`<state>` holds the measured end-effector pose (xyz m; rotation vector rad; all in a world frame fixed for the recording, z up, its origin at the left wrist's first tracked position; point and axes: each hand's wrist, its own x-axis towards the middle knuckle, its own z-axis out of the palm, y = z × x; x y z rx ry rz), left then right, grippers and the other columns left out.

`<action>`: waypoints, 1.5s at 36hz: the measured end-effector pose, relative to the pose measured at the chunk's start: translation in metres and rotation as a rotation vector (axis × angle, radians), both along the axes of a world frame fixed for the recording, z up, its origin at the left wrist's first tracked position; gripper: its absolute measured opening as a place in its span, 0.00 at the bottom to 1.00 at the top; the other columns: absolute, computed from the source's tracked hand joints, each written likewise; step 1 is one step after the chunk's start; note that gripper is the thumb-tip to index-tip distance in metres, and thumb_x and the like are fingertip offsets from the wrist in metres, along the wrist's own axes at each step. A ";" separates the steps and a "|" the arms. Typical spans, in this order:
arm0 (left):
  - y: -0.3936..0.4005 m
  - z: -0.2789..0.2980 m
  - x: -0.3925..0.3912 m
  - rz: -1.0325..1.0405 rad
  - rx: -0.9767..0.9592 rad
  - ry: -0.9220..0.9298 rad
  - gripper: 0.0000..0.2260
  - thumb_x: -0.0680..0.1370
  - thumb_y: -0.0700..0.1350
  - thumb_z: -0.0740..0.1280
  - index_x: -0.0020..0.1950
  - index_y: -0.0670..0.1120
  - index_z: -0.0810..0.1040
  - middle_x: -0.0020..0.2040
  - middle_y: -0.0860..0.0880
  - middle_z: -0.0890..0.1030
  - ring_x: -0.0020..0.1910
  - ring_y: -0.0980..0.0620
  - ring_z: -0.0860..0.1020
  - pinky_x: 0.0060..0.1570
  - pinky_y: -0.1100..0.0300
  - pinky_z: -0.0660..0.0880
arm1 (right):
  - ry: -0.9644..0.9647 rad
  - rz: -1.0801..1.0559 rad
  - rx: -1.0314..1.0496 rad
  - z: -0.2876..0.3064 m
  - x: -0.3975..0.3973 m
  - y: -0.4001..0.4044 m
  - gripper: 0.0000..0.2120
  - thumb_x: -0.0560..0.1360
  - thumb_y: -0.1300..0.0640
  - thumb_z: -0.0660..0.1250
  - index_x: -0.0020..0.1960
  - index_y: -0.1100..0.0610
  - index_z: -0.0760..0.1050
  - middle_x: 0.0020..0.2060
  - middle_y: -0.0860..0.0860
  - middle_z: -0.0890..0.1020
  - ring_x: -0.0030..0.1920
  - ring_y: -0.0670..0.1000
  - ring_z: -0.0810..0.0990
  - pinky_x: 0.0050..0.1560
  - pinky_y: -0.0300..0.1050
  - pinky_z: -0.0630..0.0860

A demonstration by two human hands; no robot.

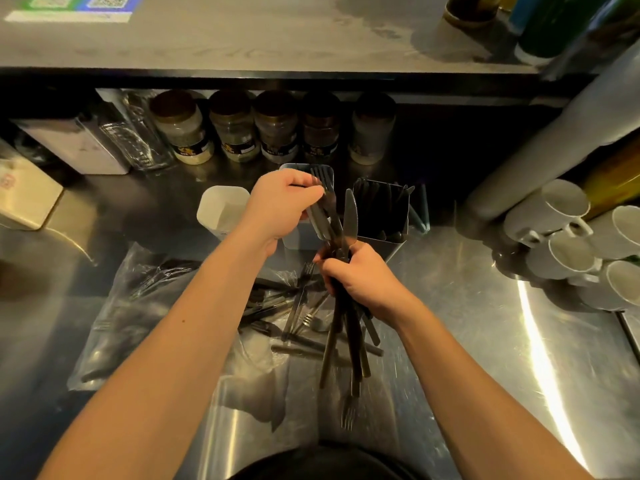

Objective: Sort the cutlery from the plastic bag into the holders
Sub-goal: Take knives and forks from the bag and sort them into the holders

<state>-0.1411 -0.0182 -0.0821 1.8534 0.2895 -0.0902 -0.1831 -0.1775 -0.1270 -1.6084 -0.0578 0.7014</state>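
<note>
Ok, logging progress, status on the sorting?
Left hand pinches dark metal forks over grey holder. Right hand grips cutlery bundle. Nothing blocking.

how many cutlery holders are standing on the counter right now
3. A white holder stands on the left, a grey holder in the middle behind the left hand, and a dark metal holder on the right. Others may be hidden.
</note>
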 end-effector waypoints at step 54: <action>-0.064 0.011 -0.004 -0.563 0.468 -0.041 0.09 0.78 0.54 0.70 0.42 0.53 0.74 0.36 0.54 0.76 0.35 0.57 0.74 0.39 0.62 0.68 | -0.205 -0.165 -0.172 0.000 -0.003 -0.032 0.04 0.79 0.58 0.66 0.53 0.54 0.77 0.37 0.50 0.81 0.37 0.50 0.79 0.39 0.48 0.75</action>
